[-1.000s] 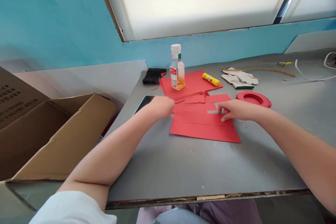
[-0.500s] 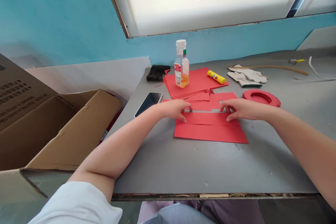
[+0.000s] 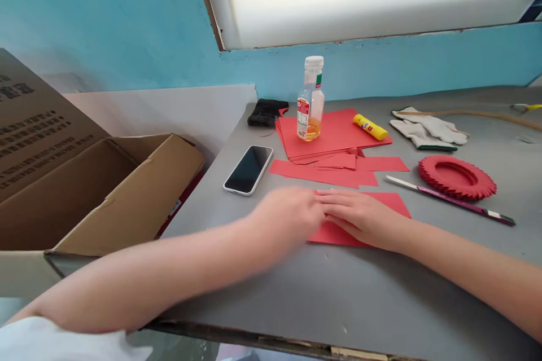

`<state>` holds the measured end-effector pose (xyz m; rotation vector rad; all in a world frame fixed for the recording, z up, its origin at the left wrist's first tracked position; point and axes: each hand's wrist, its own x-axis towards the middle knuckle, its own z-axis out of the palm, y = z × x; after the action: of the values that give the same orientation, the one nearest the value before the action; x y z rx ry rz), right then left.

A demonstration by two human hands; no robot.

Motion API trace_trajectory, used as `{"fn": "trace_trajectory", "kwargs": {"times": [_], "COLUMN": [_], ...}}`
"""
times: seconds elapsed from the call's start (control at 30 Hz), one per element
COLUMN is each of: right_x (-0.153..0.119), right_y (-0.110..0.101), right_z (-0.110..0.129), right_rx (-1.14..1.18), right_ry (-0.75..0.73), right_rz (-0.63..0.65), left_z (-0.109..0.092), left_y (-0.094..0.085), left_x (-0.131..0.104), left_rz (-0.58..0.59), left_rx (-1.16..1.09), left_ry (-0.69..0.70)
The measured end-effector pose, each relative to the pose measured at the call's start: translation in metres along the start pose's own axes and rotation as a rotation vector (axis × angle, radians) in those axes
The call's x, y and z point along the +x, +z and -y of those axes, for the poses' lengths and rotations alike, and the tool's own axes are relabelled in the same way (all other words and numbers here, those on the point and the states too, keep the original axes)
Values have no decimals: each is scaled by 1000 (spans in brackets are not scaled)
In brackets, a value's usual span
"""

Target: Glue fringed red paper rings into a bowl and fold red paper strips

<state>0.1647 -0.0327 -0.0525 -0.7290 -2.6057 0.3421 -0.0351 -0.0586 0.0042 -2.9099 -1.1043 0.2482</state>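
A folded-looking sheet of red paper (image 3: 392, 203) lies on the grey table, mostly covered by my hands. My right hand (image 3: 364, 215) rests flat on it, fingers stretched out to the left. Against those fingertips is my left hand (image 3: 292, 217), over the paper's left part. It looks curled, but motion blur hides its fingers and anything in them. Just beyond the hands are red paper strips (image 3: 317, 172) and small red pieces (image 3: 339, 161).
A phone (image 3: 249, 170) lies left of the strips. Behind stand a bottle (image 3: 310, 107) on red sheets (image 3: 339, 118) and a yellow glue stick (image 3: 370, 127). To the right are gloves (image 3: 427, 128), a pleated red ring (image 3: 457, 176) and a slim purple-handled knife (image 3: 451, 198). An open cardboard box (image 3: 127, 197) is at left.
My hands have come together over the red paper; the right hand has flattened onto it. The view has turned left, and the slim knife is now visible beside the ring.
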Motion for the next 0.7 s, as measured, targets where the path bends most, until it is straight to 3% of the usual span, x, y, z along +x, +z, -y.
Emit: {"fn": "trace_trajectory", "kwargs": {"times": [0.1, 0.2, 0.33, 0.7], "right_x": [1, 0, 0, -1], "right_y": [8, 9, 5, -1], "right_z": [-8, -12, -10, -8], "right_rx": [-7, -7, 19, 58], "right_ry": [-73, -85, -68, -22], "right_rz": [37, 107, 164, 196], "left_z": [-30, -40, -34, -27], "left_y": [30, 44, 39, 41], "left_x": [-20, -27, -25, -22], "left_rz": [-184, -154, -107, -148], "left_rx": [-33, -86, -139, -171], "left_ry": [108, 116, 133, 139]}}
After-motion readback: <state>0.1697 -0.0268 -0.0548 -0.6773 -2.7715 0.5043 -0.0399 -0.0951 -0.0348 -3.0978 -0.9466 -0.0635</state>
